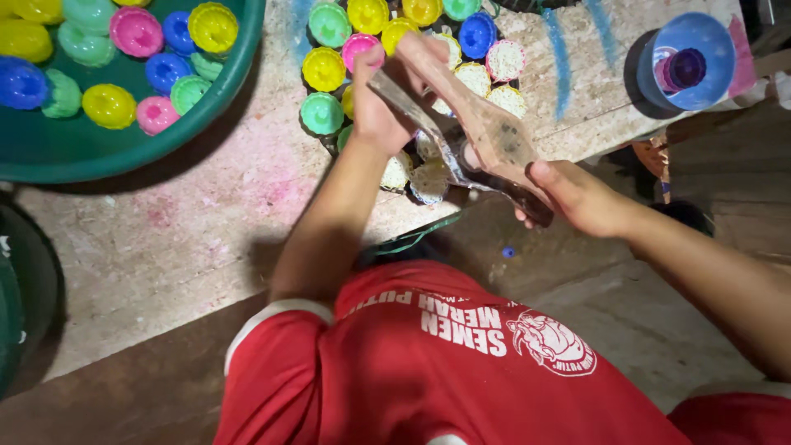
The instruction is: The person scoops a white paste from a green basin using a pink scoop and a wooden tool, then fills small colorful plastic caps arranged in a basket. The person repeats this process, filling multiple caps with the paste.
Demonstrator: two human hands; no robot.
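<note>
Two hands share one load: a clear, dusty plastic bag (486, 136) stretched diagonally above the tabletop (206, 222). Your left hand (381, 103) is clamped on the bag's upper end, thumb and fingers pinched together over the film, directly above the rows of small coloured moulds (323, 69) near the table's far edge. Your right hand (577, 198) is closed around the lower, darker end of the bag, just off the table's near edge. Keep the film taut between both grips, and keep the upper end centred over the moulds so that nothing falls on the bare, pink-stained surface. Hold the left wrist bent forward with the forearm rising steeply from your red shirt (445, 363); hold the right forearm extended in from the right, wrist level, thumb on top. Some moulds beneath the bag already show a pale, grainy filling (504, 59). A green basin (124, 148) of further moulds sits at the far left corner, and a blue cup (688, 62) stands at the far right corner, well apart from both hands.
</note>
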